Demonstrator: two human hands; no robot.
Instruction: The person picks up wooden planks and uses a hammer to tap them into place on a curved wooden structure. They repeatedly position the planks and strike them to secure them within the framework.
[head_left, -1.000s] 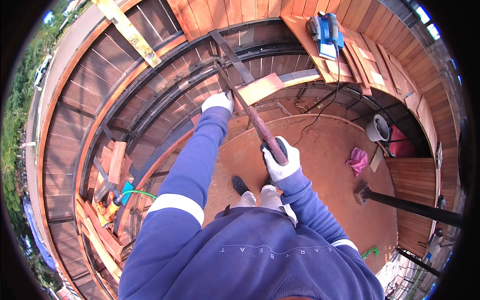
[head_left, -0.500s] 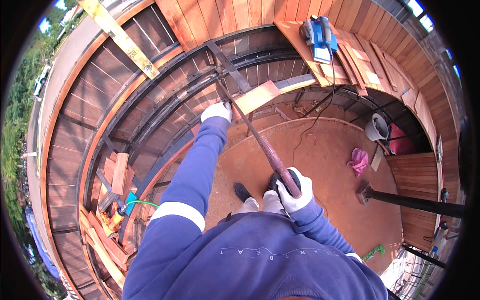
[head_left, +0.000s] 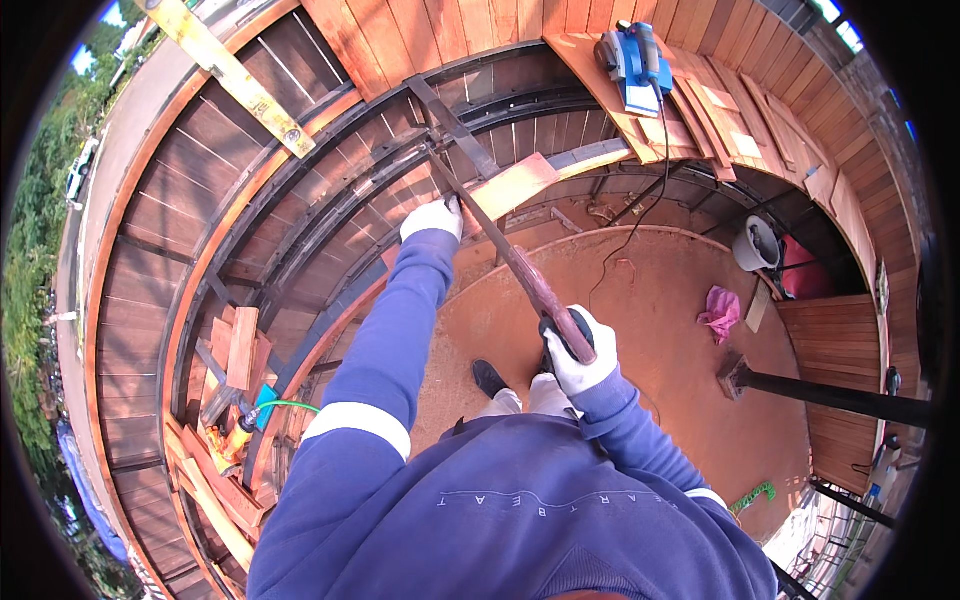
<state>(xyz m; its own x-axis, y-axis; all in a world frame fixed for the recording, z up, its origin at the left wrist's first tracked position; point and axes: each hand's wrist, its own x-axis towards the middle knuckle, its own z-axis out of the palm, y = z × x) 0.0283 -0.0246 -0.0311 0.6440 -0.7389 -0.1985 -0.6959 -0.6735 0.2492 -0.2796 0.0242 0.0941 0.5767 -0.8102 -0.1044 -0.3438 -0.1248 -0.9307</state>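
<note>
A long, dark, narrow bar (head_left: 490, 230) slants from the curved black frame down to my right side. Its near end thickens into a reddish-brown handle (head_left: 545, 297) with a raised lump along one edge. Wrapped around that handle is my right hand (head_left: 592, 355), in a white glove with dark palm. My left hand (head_left: 430, 219), gloved alike, is close beside the bar's left edge near its far end. Most of the left fingers are hidden, so whether they grip the bar is unclear. The bar's far tip lies by the black metal frame (head_left: 385, 155).
A blue planer (head_left: 640, 65) with a black cord rests on boards at far right. Wood offcuts (head_left: 240, 345) and a yellow air tool (head_left: 232, 445) with a green hose lie left. A grey bucket (head_left: 757, 245), pink cloth (head_left: 719, 312) and black post (head_left: 820, 396) stand or lie right.
My right hand and the bar's handle end have shifted slightly up and left. The far tip has moved slightly nearer to me. My left hand is almost unmoved.
</note>
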